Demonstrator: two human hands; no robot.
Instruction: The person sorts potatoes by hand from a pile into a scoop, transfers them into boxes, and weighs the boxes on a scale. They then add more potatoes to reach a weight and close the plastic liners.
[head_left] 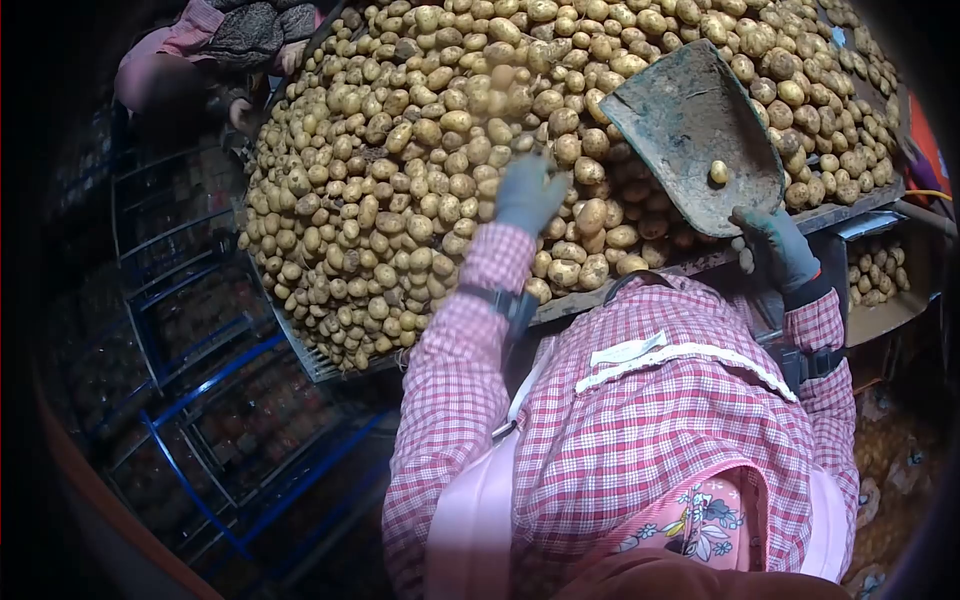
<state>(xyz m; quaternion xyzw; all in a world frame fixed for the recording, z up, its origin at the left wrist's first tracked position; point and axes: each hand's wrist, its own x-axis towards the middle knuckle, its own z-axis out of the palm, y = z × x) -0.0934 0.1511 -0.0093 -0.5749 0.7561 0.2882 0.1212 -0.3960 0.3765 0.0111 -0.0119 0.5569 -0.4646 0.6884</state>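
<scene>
A worn, dirt-caked scoop [690, 130] lies tilted over the potato heap, its wide edge pointing away from me. One small potato [718, 173] sits inside it. My right hand [778, 248], in a grey-green glove, is closed on the scoop's near end. Over the heap of potatoes [410, 200] reaches my left hand [530, 195], gloved too and blurred by motion. Its thumb and fingers look apart, and no potato shows between them. Just beyond its fingertips some potatoes [505, 85] appear smeared, as if moving.
A metal-rimmed table edge [590, 302] runs between the heap and my body. At right, below the edge, stands a bin [890, 315] with potatoes. Blue metal frames [215, 375] stand at lower left. Another person [190, 60] is at the upper left side of the heap.
</scene>
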